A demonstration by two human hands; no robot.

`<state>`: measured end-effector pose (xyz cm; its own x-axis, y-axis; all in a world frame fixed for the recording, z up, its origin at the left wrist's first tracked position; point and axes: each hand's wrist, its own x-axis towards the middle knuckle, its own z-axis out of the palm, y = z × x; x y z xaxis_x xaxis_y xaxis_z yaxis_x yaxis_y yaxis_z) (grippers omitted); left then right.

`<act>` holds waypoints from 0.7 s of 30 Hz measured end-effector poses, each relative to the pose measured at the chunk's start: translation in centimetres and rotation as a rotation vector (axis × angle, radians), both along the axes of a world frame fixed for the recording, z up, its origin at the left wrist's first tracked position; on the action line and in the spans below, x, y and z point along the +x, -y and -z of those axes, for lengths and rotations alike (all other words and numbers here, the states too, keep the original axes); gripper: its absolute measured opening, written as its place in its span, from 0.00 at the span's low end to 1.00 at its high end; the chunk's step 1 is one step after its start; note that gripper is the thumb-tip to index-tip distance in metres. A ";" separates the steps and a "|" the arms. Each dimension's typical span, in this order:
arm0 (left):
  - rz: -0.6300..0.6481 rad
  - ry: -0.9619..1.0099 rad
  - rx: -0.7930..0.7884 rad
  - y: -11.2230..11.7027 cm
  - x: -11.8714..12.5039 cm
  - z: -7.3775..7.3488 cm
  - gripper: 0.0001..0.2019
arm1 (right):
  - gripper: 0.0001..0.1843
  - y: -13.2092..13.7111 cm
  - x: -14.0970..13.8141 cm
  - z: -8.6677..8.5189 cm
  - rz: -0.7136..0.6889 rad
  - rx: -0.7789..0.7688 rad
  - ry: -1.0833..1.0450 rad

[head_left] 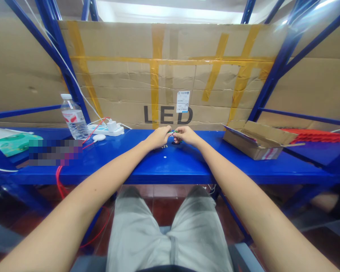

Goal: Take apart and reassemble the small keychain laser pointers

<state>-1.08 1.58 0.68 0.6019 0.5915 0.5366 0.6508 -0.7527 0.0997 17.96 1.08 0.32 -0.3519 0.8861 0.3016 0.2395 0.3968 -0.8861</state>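
Observation:
Over the middle of the blue table my left hand point(160, 138) and my right hand point(186, 135) almost meet, both with fingers pinched together. Between the fingertips shows a thin green-and-white piece point(171, 132), wire-like and too small to make out fully. My left hand grips its left end, my right hand its right end. Below the right fingers lies a small dark thing point(176, 142), partly hidden. Several tiny pale pieces point(164, 146) lie under the left hand. A small white dot-like piece point(164, 157) rests closer to the table's front edge.
An open cardboard box point(253, 141) stands on the right, with red stacked trays point(314, 136) behind it. To the left are a water bottle point(74, 119), a white power strip point(109, 129) and red cables point(59, 181). A big cardboard sheet point(116, 90) closes off the back.

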 end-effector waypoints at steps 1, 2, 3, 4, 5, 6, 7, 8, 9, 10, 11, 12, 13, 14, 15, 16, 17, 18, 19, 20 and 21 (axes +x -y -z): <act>-0.005 -0.006 -0.005 0.0 0.1 0.1 0.08 | 0.12 0.0 0.0 0.0 0.002 0.012 0.014; -0.009 -0.015 -0.008 0.0 0.1 0.2 0.08 | 0.12 0.0 -0.1 0.0 0.009 0.025 0.029; -0.010 -0.024 -0.011 -0.1 0.2 0.3 0.07 | 0.12 0.0 -0.1 0.0 0.018 0.040 0.046; -0.008 -0.029 -0.016 -0.2 0.1 0.4 0.08 | 0.12 0.0 -0.1 0.0 0.025 0.055 0.063; -0.002 -0.031 -0.025 -0.3 0.1 0.5 0.08 | 0.12 0.1 -0.1 0.0 0.029 0.069 0.081; 0.007 -0.028 -0.038 -0.3 0.0 0.6 0.08 | 0.12 0.1 -0.2 0.0 0.028 0.080 0.097; 0.019 -0.022 -0.054 -0.4 0.0 0.6 0.08 | 0.12 0.1 -0.1 0.0 0.025 0.093 0.111; 0.030 -0.011 -0.076 -0.5 -0.1 0.6 0.08 | 0.11 0.1 -0.1 0.0 0.024 0.108 0.119; 0.039 0.005 -0.103 -0.5 -0.2 0.6 0.09 | 0.11 0.1 -0.1 0.0 0.026 0.124 0.122; 0.046 0.025 -0.133 -0.6 -0.3 0.5 0.10 | 0.10 0.0 -0.1 0.1 0.028 0.139 0.122; 0.052 0.049 -0.162 -0.6 -0.3 0.5 0.12 | 0.10 -0.1 -0.1 0.1 0.031 0.155 0.118; 0.060 0.076 -0.191 -0.7 -0.3 0.4 0.13 | 0.09 -0.1 0.0 0.2 0.034 0.168 0.113; 0.070 0.105 -0.218 -0.7 -0.3 0.4 0.15 | 0.09 -0.2 0.0 0.2 0.036 0.178 0.107; 0.082 0.135 -0.243 -0.8 -0.3 0.3 0.15 | 0.09 -0.3 0.0 0.2 0.036 0.182 0.102; 0.094 0.165 -0.265 -0.8 -0.3 0.3 0.16 | 0.09 -0.4 0.0 0.3 0.036 0.183 0.097; 0.104 0.192 -0.286 -0.9 -0.2 0.3 0.15 | 0.09 -0.5 0.0 0.3 0.037 0.183 0.093; 0.111 0.216 -0.307 -0.9 -0.2 0.3 0.15 | 0.09 -0.6 0.0 0.3 0.039 0.183 0.090; 0.115 0.235 -0.326 -0.9 -0.2 0.3 0.14 | 0.09 -0.6 0.0 0.3 0.043 0.184 0.088; 0.115 0.251 -0.339 -1.0 -0.2 0.3 0.12 | 0.09 -0.7 0.0 0.3 0.050 0.187 0.087; 0.107 0.261 -0.346 -1.0 -0.2 0.3 0.11 | 0.08 -0.7 0.1 0.3 0.060 0.189 0.087; 0.092 0.264 -0.343 -1.1 -0.3 0.3 0.11 | 0.08 -0.7 0.1 0.2 0.074 0.189 0.089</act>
<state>-1.39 2.69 0.35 0.5292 0.7125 0.4608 0.5014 -0.7007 0.5076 18.09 1.78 0.08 -0.3206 0.8410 0.4359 0.3477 0.5325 -0.7717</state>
